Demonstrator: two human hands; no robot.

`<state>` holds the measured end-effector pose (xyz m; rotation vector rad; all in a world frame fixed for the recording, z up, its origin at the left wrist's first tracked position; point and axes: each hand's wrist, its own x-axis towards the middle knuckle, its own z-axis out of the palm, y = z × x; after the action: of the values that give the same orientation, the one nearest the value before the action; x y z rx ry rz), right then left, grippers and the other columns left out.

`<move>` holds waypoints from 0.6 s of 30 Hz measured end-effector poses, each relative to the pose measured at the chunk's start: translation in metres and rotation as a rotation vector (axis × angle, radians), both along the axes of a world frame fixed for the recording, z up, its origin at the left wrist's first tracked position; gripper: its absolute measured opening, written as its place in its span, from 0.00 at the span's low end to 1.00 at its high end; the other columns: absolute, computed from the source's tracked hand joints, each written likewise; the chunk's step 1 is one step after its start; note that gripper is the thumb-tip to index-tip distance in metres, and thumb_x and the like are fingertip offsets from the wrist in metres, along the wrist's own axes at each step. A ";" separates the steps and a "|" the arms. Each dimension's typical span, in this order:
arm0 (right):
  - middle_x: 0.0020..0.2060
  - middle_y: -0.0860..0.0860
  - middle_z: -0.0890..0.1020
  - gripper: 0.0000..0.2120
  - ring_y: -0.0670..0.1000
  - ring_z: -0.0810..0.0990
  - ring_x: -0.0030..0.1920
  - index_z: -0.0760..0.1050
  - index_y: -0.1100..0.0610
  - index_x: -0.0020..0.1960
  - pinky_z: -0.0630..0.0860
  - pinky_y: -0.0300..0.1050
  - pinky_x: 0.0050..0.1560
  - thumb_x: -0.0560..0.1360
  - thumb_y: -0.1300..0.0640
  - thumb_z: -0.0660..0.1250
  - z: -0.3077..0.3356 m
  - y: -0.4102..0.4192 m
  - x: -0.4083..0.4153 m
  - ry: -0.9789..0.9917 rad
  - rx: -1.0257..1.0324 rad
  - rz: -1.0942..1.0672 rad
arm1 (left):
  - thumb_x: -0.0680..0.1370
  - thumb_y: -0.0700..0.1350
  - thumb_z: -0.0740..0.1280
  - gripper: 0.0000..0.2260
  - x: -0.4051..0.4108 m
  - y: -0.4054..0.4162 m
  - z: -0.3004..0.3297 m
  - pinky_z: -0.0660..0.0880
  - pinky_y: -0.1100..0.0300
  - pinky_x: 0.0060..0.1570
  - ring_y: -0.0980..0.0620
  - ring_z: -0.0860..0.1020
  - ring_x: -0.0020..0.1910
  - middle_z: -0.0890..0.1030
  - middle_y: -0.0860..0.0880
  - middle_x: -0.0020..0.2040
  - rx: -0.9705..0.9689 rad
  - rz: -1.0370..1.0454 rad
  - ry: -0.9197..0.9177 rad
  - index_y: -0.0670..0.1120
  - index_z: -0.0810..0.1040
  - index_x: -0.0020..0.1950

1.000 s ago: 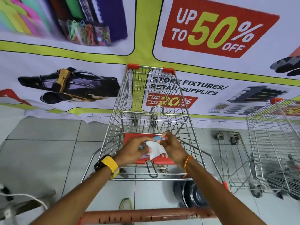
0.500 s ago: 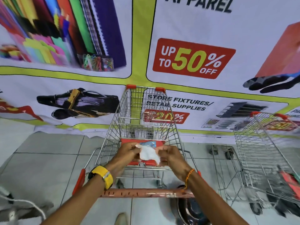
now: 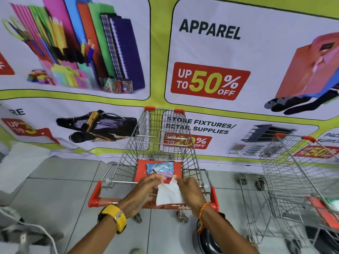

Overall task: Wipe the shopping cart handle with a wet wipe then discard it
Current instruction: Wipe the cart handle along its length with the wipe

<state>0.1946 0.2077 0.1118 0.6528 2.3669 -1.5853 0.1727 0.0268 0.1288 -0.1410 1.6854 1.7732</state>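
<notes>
While the wipe hangs free of its pack: both hands have come back from the child seat toward the handle, so the pulling-out step looks finished
Left hand: the left hand [image 3: 145, 191], with a yellow watch [image 3: 117, 217] on its wrist, pinches the wipe's upper left corner between thumb and fingertips; a second ago it was further forward, working at the pack
Wet wipe: the wet wipe [image 3: 169, 194] is stretched between the two hands and now droops open, its lower edge hanging in front of the handle; earlier it was a small crumpled tuft over the seat flap
Pack: the wipe pack [image 3: 161, 167] lies on the red seat flap [image 3: 141, 171] inside the cart, just beyond the fingers and no longer touched
Right hand: the right hand [image 3: 190, 191], an orange thread band [image 3: 203, 208] at the wrist, grips the upper right corner, fingers closed on it
Handle: the red cart handle [image 3: 110, 201] runs across just below the hands, now nearer in view than before, not yet wiped as far as I can judge
Meaning: next is likely bunching the wipe in one hand and rubbing along the bar; no bin is in sight for discarding
</notes>
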 end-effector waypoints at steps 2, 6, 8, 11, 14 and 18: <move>0.32 0.56 0.68 0.23 0.51 0.66 0.36 0.72 0.61 0.33 0.63 0.46 0.39 0.81 0.48 0.68 0.001 -0.002 0.005 -0.018 -0.077 -0.023 | 0.77 0.49 0.68 0.07 0.008 0.002 0.000 0.79 0.57 0.45 0.50 0.83 0.48 0.86 0.48 0.50 0.005 0.019 0.033 0.48 0.81 0.51; 0.29 0.52 0.67 0.26 0.50 0.65 0.32 0.70 0.59 0.29 0.66 0.41 0.33 0.79 0.47 0.70 0.008 -0.003 0.016 0.005 -0.228 -0.133 | 0.75 0.49 0.71 0.05 0.027 0.006 0.003 0.77 0.59 0.41 0.54 0.81 0.41 0.83 0.50 0.41 -0.296 0.362 0.441 0.49 0.79 0.43; 0.26 0.49 0.64 0.27 0.50 0.63 0.30 0.66 0.57 0.29 0.64 0.40 0.31 0.79 0.45 0.70 0.010 -0.004 0.019 0.018 -0.231 -0.194 | 0.75 0.47 0.71 0.09 0.038 0.010 0.003 0.73 0.55 0.35 0.53 0.76 0.32 0.80 0.48 0.33 -0.355 0.424 0.584 0.46 0.77 0.37; 0.25 0.48 0.61 0.26 0.50 0.61 0.29 0.60 0.51 0.30 0.63 0.40 0.30 0.79 0.46 0.70 0.012 -0.005 0.022 0.065 -0.240 -0.265 | 0.77 0.45 0.68 0.12 0.054 0.019 0.000 0.74 0.50 0.34 0.50 0.76 0.29 0.80 0.45 0.30 -0.392 0.331 0.645 0.42 0.78 0.35; 0.28 0.53 0.64 0.26 0.50 0.63 0.30 0.62 0.53 0.30 0.63 0.43 0.34 0.79 0.47 0.71 0.015 -0.006 0.026 0.108 -0.242 -0.262 | 0.77 0.46 0.68 0.09 0.063 0.028 0.001 0.78 0.48 0.41 0.47 0.82 0.37 0.85 0.47 0.35 -0.393 0.274 0.600 0.45 0.83 0.39; 0.19 0.42 0.60 0.30 0.44 0.58 0.21 0.59 0.48 0.24 0.61 0.40 0.27 0.79 0.49 0.72 0.017 -0.009 0.031 0.135 -0.180 -0.234 | 0.75 0.48 0.71 0.04 0.067 0.034 0.005 0.79 0.60 0.42 0.59 0.82 0.38 0.86 0.59 0.40 -0.289 0.282 0.446 0.53 0.85 0.42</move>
<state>0.2252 0.1990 0.1287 0.8328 2.2705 -1.9719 0.2395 0.0608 0.1340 -0.1206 2.3395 1.8465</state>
